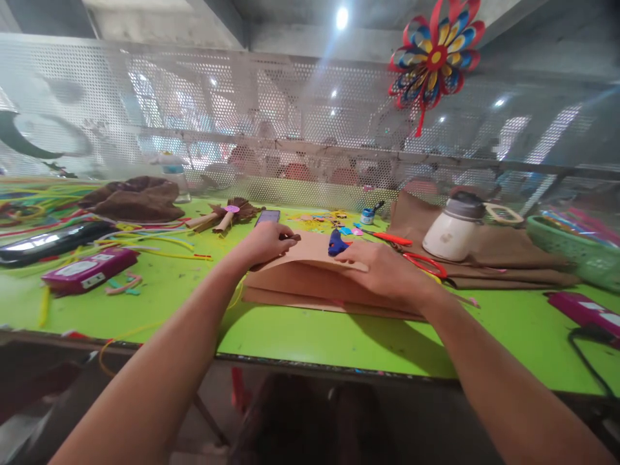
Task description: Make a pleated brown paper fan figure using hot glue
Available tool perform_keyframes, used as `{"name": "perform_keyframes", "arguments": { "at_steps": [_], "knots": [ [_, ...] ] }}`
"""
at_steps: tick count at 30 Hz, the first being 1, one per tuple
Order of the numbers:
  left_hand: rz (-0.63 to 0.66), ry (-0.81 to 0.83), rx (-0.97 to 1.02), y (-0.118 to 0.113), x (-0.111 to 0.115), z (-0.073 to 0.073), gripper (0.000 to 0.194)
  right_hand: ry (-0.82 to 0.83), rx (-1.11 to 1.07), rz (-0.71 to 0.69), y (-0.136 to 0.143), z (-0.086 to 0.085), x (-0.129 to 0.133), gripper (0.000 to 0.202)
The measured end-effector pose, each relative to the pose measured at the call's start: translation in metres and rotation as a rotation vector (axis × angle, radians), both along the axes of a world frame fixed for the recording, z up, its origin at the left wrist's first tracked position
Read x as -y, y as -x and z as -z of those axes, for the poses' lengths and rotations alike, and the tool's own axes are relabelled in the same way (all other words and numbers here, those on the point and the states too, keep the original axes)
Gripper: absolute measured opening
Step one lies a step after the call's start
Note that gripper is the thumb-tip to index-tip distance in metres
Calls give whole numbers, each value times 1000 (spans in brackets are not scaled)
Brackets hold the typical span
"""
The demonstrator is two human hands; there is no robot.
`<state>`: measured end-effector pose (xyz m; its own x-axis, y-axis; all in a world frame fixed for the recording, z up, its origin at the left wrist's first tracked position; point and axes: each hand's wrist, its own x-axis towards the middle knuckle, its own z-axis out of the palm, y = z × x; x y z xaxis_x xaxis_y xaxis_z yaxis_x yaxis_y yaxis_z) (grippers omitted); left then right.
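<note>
A brown paper sheet [310,255] bows upward above the green table, with more layers of brown paper [290,297] below it. My left hand [271,244] is closed at the sheet's far left edge, its thumb and fingers pinching the paper. At the right side, my right hand [382,268] grips the edge, with the paper under its fingers. Just beyond those fingertips is a small blue tool [336,243] that resembles a glue gun; I cannot tell whether the hand touches it.
Right of the paper are red-handled scissors [423,263], a white bottle [450,229] and a green basket [576,248]. A purple power strip [90,271] and a dark brown cloth [133,199] are on the left. A phone [268,217] rests behind my left hand.
</note>
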<state>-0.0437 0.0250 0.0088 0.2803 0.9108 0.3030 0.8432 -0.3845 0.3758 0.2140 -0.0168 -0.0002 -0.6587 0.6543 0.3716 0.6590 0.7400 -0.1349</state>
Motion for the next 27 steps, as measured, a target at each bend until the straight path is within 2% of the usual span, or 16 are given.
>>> {"name": "perform_keyframes", "arguments": {
  "at_steps": [4, 9, 15, 20, 24, 27],
  "knots": [
    [30, 37, -71, 4, -5, 6, 35, 130, 209, -49, 7, 9, 5, 54],
    [46, 48, -65, 7, -9, 9, 33, 211, 405, -56, 10, 9, 9, 59],
    [61, 52, -20, 8, -10, 10, 32, 193, 435, -34, 8, 7, 12, 61],
    [23, 64, -30, 6, -6, 4, 33, 111, 331, 142, 6, 6, 6, 52],
    [-15, 35, -12, 8, -6, 0, 34, 6, 271, 371, 0, -5, 3, 27],
    [-38, -4, 15, 11, -7, -1, 34, -82, 259, 463, -3, -12, 3, 20]
  ]
}}
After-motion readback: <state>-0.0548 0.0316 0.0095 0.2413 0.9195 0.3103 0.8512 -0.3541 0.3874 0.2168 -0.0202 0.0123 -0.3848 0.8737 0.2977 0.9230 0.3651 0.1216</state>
